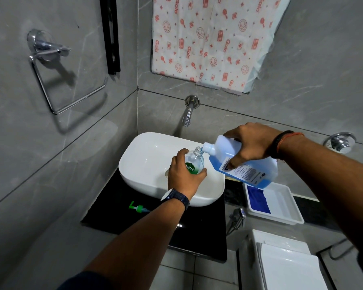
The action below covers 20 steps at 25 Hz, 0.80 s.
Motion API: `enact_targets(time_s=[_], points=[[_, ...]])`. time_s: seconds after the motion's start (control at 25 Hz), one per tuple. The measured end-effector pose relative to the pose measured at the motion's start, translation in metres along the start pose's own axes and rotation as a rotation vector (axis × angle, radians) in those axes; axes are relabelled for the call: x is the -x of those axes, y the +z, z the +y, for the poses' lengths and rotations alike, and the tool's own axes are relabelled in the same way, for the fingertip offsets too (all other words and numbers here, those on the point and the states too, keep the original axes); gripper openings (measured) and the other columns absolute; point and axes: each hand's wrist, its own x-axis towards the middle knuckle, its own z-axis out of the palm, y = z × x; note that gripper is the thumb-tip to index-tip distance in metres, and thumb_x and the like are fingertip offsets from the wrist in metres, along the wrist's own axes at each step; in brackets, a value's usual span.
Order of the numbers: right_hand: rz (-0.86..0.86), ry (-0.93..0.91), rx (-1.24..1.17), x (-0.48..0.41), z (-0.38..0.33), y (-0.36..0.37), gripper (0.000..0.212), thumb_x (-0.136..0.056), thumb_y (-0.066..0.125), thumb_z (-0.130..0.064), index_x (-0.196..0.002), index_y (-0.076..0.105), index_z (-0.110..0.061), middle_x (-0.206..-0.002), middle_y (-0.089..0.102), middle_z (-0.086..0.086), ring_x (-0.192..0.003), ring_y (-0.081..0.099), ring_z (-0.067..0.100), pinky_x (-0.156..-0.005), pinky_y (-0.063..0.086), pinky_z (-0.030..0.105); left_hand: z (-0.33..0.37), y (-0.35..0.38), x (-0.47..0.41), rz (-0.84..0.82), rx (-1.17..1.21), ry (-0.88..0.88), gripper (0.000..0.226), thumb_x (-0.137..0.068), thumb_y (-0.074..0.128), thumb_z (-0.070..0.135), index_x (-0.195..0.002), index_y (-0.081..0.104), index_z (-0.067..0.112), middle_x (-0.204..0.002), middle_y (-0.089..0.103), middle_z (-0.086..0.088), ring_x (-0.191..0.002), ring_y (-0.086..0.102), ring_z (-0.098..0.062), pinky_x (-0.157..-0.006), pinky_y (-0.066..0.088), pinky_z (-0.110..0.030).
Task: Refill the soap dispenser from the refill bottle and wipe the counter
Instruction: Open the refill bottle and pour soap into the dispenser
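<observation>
My left hand (183, 178) grips the clear soap dispenser (195, 160), green label facing up, over the white basin (147, 155). The dispenser has no pump on and its neck is open. My right hand (249, 143) holds the refill bottle (247, 170) tilted down to the left, its spout right at the dispenser's neck. Blue liquid fills the lower part of the refill bottle and a thin blue stream shows at the spout. The green pump head (137, 207) lies on the black counter (117, 216), left of my left forearm.
A wall tap (188, 114) juts out above the basin. A white tray (281, 206) holding a blue cloth (258, 199) sits on the ledge to the right. A toilet tank (285, 260) stands below it. A chrome towel ring (57, 80) hangs on the left wall.
</observation>
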Motion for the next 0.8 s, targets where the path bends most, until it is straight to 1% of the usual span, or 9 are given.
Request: enact_targets(time_s=[0.2,0.36,0.48,0.8], points=[[0.000,0.002,-0.009,0.0016,0.0004,-0.0005,0.074,-0.055,0.072,-0.070,-0.116,0.058,-0.031,-0.086,0.062,-0.009,-0.072,0.060,0.014,-0.056,0.042,0.024,0.0010,0.0005,0.0004,-0.001,-0.003,0.001,0.074,-0.057,0.083,0.035,-0.119,0.043,0.029,-0.114,0.057,-0.001,-0.100,0.057,-0.024,-0.084,0.050,-0.037],[0.004,0.006,-0.014,0.0019,0.0018,-0.0020,0.072,-0.052,0.071,-0.071,-0.111,0.059,-0.032,-0.081,0.061,-0.010,-0.070,0.059,0.013,-0.058,0.044,0.026,0.0024,0.0008,-0.0002,0.002,0.001,0.014,0.074,-0.057,0.083,0.034,-0.119,0.043,0.029,-0.113,0.057,-0.001,-0.098,0.058,-0.024,-0.083,0.050,-0.036],[0.004,0.006,-0.015,0.0017,0.0021,-0.0030,0.071,-0.053,0.072,-0.070,-0.111,0.059,-0.032,-0.080,0.061,-0.011,-0.070,0.058,0.013,-0.057,0.042,0.025,0.0033,0.0012,-0.0011,0.003,-0.002,0.014,0.074,-0.056,0.083,0.034,-0.118,0.043,0.029,-0.113,0.057,-0.001,-0.099,0.058,-0.024,-0.083,0.050,-0.037],[-0.014,0.019,-0.012,-0.0011,0.0042,-0.0033,0.072,-0.054,0.073,-0.069,-0.113,0.059,-0.030,-0.085,0.064,-0.009,-0.074,0.062,0.016,-0.060,0.046,0.026,0.0026,0.0042,-0.0028,-0.004,-0.003,0.005,0.074,-0.057,0.082,0.035,-0.119,0.042,0.031,-0.113,0.056,0.000,-0.099,0.058,-0.024,-0.084,0.051,-0.038]])
